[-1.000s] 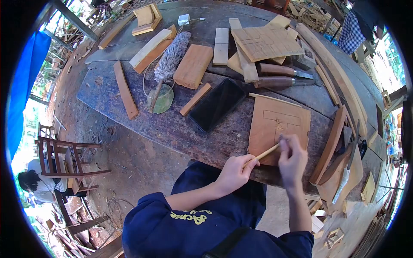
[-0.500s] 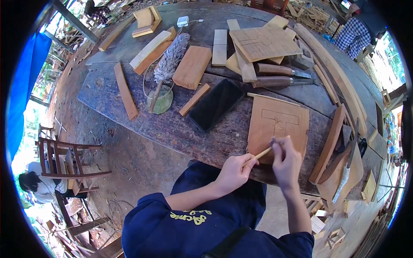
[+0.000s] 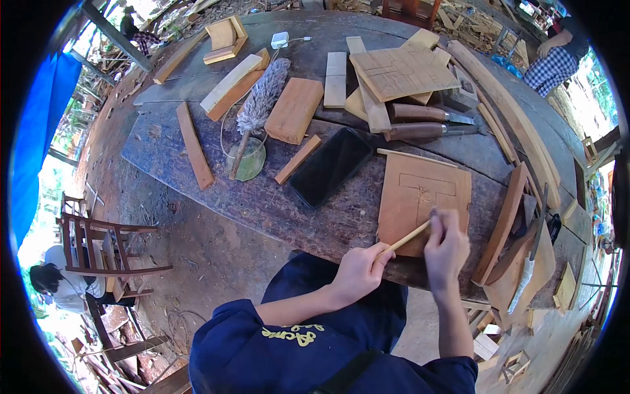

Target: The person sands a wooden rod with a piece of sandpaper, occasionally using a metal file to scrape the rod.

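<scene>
Left hand (image 3: 362, 270): grasping stick (image 3: 408, 237)
Right hand (image 3: 447, 247): clenched at stick's end
Board (image 3: 401, 197): at surface's (image 3: 308, 226) near edge
Shirt (image 3: 262, 358): yellow "Acme"

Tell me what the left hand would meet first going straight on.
Probably the right hand, at the far end of the pale stick. The left hand might brush the wooden board first; this view leaves their depth unclear.

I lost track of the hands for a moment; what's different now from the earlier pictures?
The right hand shifted left, towards the left hand, then back right. A background person in checked clothing moved right. No visible new grip or release: the left hand still holds the thin rod. The marked board and phone stayed put.
</scene>
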`<state>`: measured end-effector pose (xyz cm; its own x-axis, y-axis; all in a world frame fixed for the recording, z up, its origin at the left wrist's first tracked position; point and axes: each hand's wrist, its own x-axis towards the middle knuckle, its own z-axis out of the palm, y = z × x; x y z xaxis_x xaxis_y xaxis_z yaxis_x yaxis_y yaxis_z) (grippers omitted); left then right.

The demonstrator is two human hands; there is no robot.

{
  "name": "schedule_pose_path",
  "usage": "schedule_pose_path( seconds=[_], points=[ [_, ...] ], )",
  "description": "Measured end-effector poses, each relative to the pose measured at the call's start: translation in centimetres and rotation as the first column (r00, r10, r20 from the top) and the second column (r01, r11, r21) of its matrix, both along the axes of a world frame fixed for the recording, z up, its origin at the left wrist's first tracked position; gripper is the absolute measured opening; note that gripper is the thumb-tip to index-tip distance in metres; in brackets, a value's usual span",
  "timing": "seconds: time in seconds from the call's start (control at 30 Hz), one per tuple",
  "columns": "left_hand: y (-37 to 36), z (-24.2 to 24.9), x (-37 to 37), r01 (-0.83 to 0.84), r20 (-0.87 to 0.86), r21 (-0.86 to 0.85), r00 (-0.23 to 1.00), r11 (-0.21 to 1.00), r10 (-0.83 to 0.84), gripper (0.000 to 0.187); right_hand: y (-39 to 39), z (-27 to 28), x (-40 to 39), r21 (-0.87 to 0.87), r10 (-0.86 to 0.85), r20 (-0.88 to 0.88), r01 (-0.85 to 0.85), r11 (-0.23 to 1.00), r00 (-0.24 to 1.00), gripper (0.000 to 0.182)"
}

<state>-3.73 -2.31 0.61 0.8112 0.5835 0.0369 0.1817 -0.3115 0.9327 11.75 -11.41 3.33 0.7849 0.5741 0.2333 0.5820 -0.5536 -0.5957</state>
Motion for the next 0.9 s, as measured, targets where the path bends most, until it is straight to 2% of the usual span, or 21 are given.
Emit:
schedule_pose_path(
  seconds=[0.03, 0.17, 0.2, 0.23, 0.3, 0.37, 0.43, 0.5, 0.57, 0.7, 0.73, 0.77, 0.83, 0.87, 0.9],
  points=[
    [-0.1, -0.2, 0.0, -0.002, 0.003, 0.001, 1.000, 1.000, 0.002, 0.017, -0.2, 0.1, -1.0, -0.054, 0.016, 0.004, -0.016, 0.998, 1.000, 0.008],
    [-0.1, -0.3, 0.1, -0.006, 0.013, -0.015, 1.000, 1.000, 0.007, 0.017, -0.7, -0.3, -1.9, 0.034, 0.161, -0.029, -0.160, 0.987, 0.987, 0.008],
    [0.0, -0.1, 0.0, 0.004, 0.000, -0.030, 1.000, 1.000, -0.004, 0.017, -0.4, 0.2, -1.0, -0.026, 0.085, 0.001, -0.085, 0.996, 0.996, 0.008],
    [0.0, 0.1, -0.2, 0.006, -0.005, -0.032, 1.000, 0.999, -0.006, 0.017, -0.5, 0.0, -0.3, -0.026, 0.084, -0.005, -0.084, 0.996, 0.996, 0.008],
    [0.2, 0.5, -0.1, 0.036, -0.072, -0.049, 0.997, 0.998, -0.040, 0.019, -0.3, -0.4, 1.1, 0.025, -0.023, 0.026, 0.022, 0.999, 0.999, 0.007],
    [0.1, -0.1, -0.2, 0.021, -0.045, -0.030, 0.999, 0.999, -0.023, 0.020, -0.3, 0.2, -0.8, -0.035, 0.001, 0.026, 0.000, 0.999, 1.000, 0.008],
    [0.1, -0.3, 0.0, 0.012, -0.018, -0.015, 1.000, 1.000, -0.013, 0.021, -0.7, 0.3, -2.9, 0.030, 0.198, -0.058, -0.196, 0.980, 0.979, 0.009],
    [0.1, -0.5, 0.0, 0.013, -0.008, -0.038, 1.000, 0.999, -0.013, 0.021, -0.5, 0.3, -2.4, 0.046, 0.200, -0.090, -0.197, 0.979, 0.976, 0.009],
    [0.6, 0.2, 0.0, 0.038, -0.041, -0.077, 0.998, 0.996, -0.041, 0.022, -0.1, 0.2, -0.3, -0.007, 0.062, -0.004, -0.062, 0.998, 0.998, 0.009],
    [0.4, -0.2, 0.1, 0.027, -0.033, -0.083, 0.999, 0.996, -0.030, 0.021, 0.2, 0.9, -0.9, 0.046, 0.090, 0.019, -0.091, 0.995, 0.996, 0.008],
    [0.4, -0.2, -0.2, 0.009, -0.032, -0.073, 0.999, 0.997, -0.012, 0.021, -0.3, 0.3, -2.1, 0.025, 0.122, -0.095, -0.120, 0.992, 0.988, 0.007],
    [0.3, -0.3, -0.3, 0.015, -0.049, -0.076, 0.999, 0.997, -0.019, 0.021, -0.6, -0.1, -2.8, 0.010, 0.200, -0.057, -0.199, 0.980, 0.978, 0.008],
    [0.4, -0.4, 0.2, 0.017, -0.053, -0.078, 0.998, 0.997, -0.022, 0.021, -0.5, -0.1, -2.1, 0.040, 0.240, 0.011, -0.241, 0.970, 0.971, 0.007],
    [0.5, -0.3, 0.2, 0.024, -0.059, -0.106, 0.998, 0.994, -0.031, 0.021, -0.4, -0.1, -1.1, 0.044, 0.247, 0.015, -0.247, 0.968, 0.969, 0.007],
    [0.6, -0.3, 0.1, 0.032, -0.069, -0.134, 0.997, 0.990, -0.042, 0.021, -0.3, 0.0, 0.3, -0.008, 0.147, 0.037, -0.147, 0.989, 0.988, 0.007]
  ],
)
